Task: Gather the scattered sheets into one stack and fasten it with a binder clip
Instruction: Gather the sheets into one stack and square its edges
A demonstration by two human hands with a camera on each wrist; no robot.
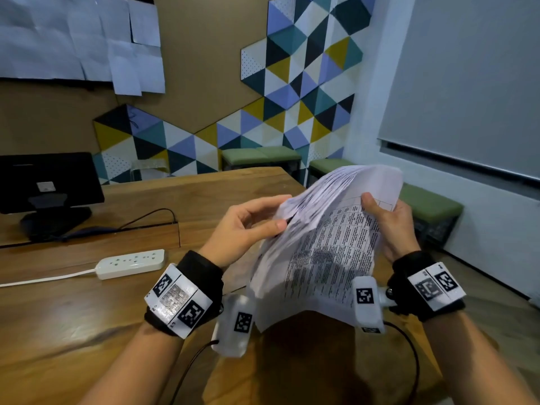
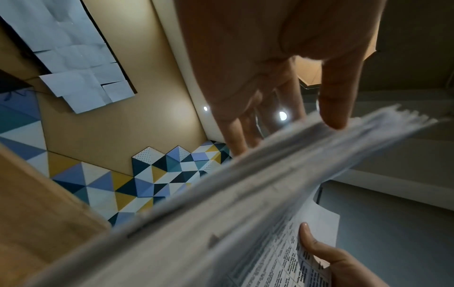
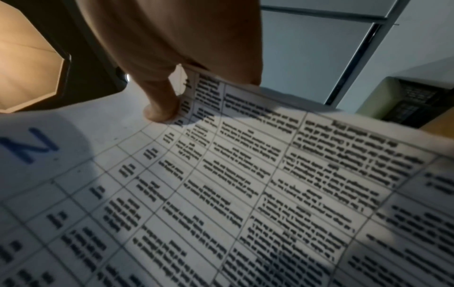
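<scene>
A thick stack of printed sheets (image 1: 327, 244) is held up in the air above the wooden table (image 1: 87, 331), its edges fanned and uneven. My left hand (image 1: 280, 211) pinches the stack's left edge, thumb in front and fingers behind. A small dark bit shows at the thumb tip; I cannot tell what it is. My right hand (image 1: 377, 209) grips the right side, thumb on the top page and fingers hidden beneath. In the left wrist view the thumb (image 2: 334, 116) touches the stack's fanned edge (image 2: 245, 194). The right wrist view shows my thumb (image 3: 159, 110) pressed on the table-printed page (image 3: 245, 194).
A white power strip (image 1: 131, 263) with its cord lies on the table to the left. A black monitor (image 1: 46, 182) stands at the far left with a cable beside it. Green benches (image 1: 429, 206) line the wall on the right, past the table's edge.
</scene>
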